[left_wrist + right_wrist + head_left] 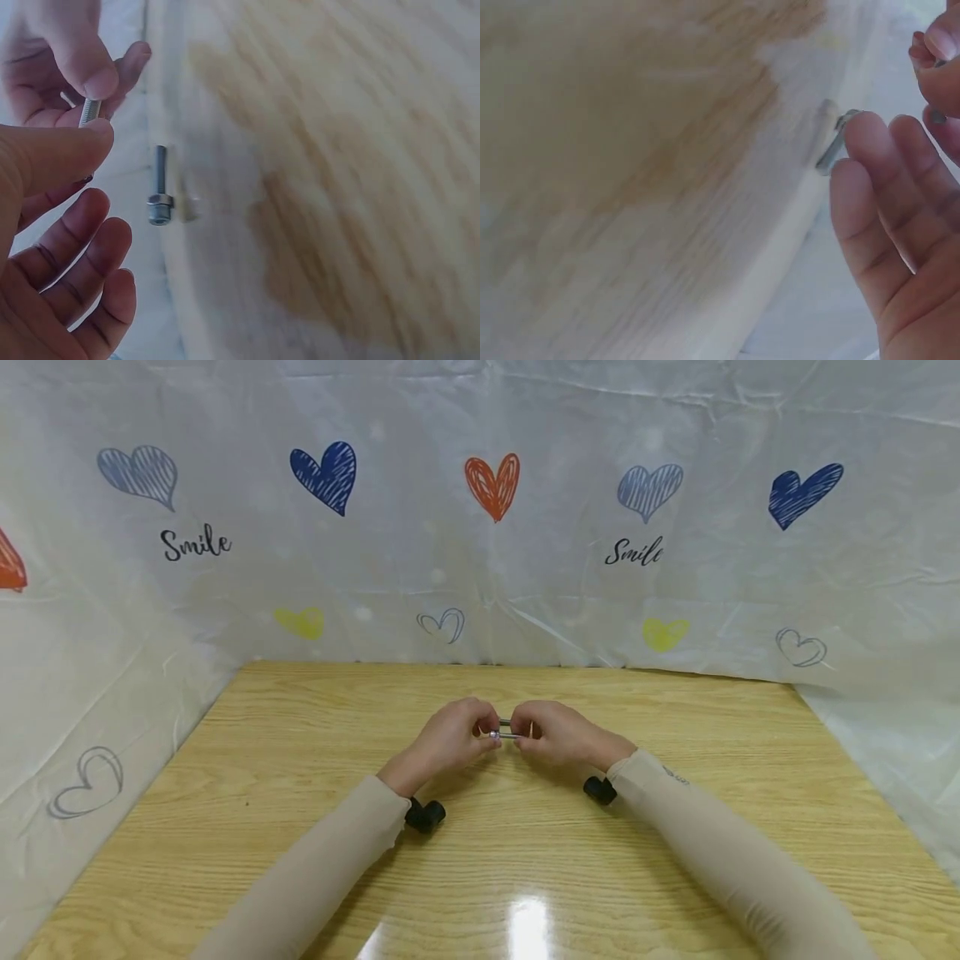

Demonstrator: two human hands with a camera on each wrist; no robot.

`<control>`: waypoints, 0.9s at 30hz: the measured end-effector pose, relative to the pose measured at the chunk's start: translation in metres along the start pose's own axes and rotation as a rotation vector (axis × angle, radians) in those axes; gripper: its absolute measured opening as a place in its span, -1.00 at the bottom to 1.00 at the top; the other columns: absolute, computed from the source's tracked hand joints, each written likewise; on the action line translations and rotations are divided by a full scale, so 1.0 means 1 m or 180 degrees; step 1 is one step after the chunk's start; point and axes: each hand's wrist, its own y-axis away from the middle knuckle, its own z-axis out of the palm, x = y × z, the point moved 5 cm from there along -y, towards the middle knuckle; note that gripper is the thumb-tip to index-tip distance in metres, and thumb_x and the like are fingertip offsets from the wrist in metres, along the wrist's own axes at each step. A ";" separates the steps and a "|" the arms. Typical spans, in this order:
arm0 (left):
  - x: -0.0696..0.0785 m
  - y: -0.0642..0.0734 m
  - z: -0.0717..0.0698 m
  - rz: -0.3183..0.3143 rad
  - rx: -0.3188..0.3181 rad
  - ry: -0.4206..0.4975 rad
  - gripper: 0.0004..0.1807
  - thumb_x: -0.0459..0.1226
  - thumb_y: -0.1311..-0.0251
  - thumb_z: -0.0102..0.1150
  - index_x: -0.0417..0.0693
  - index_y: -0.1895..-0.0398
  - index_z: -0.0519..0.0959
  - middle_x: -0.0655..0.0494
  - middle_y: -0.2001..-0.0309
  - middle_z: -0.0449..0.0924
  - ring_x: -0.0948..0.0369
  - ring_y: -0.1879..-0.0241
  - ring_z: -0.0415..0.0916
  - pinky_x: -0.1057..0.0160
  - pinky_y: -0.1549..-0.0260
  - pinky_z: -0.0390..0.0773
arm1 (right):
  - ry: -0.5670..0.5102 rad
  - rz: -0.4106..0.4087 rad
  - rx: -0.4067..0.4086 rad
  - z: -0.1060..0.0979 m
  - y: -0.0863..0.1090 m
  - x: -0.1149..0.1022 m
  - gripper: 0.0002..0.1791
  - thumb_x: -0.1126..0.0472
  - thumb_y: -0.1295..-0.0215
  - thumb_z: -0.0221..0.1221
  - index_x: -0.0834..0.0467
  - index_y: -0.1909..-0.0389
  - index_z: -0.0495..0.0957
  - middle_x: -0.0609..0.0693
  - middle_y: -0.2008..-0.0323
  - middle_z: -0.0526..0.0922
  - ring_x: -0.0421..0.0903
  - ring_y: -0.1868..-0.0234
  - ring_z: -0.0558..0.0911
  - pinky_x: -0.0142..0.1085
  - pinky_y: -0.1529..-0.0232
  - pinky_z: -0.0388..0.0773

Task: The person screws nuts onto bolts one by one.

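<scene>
Near the table's middle, my left hand (457, 733) and right hand (558, 731) meet tip to tip over a small metal bolt (507, 736). In the left wrist view, the threaded shank (90, 111) shows between the two thumbs; my left thumb and fingers pinch one end and cover it. My right thumb and fingers pinch the other end. Remaining left fingers curl loosely, while those of the right hand (900, 225) stretch out. Beyond the hands, a second bolt (160, 187) with a nut close to its head lies on the table, partly behind a right fingertip in the right wrist view.
The wood-grain table (300, 877) reaches back to a white sheet (555, 585) printed with hearts and "Smile". More of this sheet hangs on both sides. Black wrist cameras (425, 816) sit below the cuffs, close above the tabletop.
</scene>
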 end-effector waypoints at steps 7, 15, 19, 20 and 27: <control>-0.009 -0.006 0.010 -0.0030 -0.0158 -0.0215 -0.85 -0.26 -0.05 0.39 0.07 0.48 0.56 0.20 0.41 0.47 0.23 0.41 0.38 0.24 0.39 0.42 | 0.0099 0.0088 -0.0238 0.004 -0.008 0.005 -0.95 0.25 -0.24 0.17 0.04 0.30 0.54 -0.16 0.40 0.51 -0.19 0.38 0.47 -0.30 0.33 0.44; -0.013 -0.010 0.014 -0.0065 -0.0331 -0.0371 -0.85 -0.25 -0.06 0.37 0.09 0.48 0.54 0.22 0.42 0.46 0.24 0.40 0.38 0.24 0.37 0.43 | 0.0111 0.0129 -0.0341 0.007 -0.014 0.009 -0.93 0.29 -0.22 0.21 0.05 0.36 0.54 -0.14 0.45 0.48 -0.18 0.41 0.43 -0.31 0.36 0.39; -0.014 -0.011 0.016 -0.0067 -0.0415 -0.0443 -0.85 -0.24 -0.08 0.37 0.10 0.48 0.54 0.23 0.44 0.46 0.25 0.41 0.39 0.25 0.39 0.43 | 0.0118 0.0148 -0.0374 0.010 -0.016 0.009 -0.93 0.27 -0.23 0.23 0.04 0.39 0.54 -0.14 0.47 0.49 -0.19 0.42 0.44 -0.31 0.36 0.40; -0.015 -0.011 0.016 -0.0070 -0.0441 -0.0455 -0.85 -0.23 -0.08 0.38 0.10 0.47 0.54 0.24 0.45 0.46 0.25 0.42 0.39 0.25 0.40 0.43 | 0.0130 0.0158 -0.0391 0.010 -0.016 0.009 -0.92 0.26 -0.24 0.23 0.03 0.40 0.54 -0.15 0.47 0.49 -0.19 0.42 0.44 -0.31 0.36 0.40; -0.016 -0.013 0.018 -0.0100 -0.0559 -0.0478 -0.85 -0.23 -0.08 0.38 0.07 0.46 0.54 0.25 0.48 0.48 0.25 0.44 0.39 0.26 0.41 0.42 | 0.0144 0.0235 -0.0487 0.013 -0.018 0.011 -0.90 0.23 -0.26 0.25 0.00 0.42 0.53 -0.16 0.48 0.51 -0.20 0.43 0.44 -0.31 0.36 0.41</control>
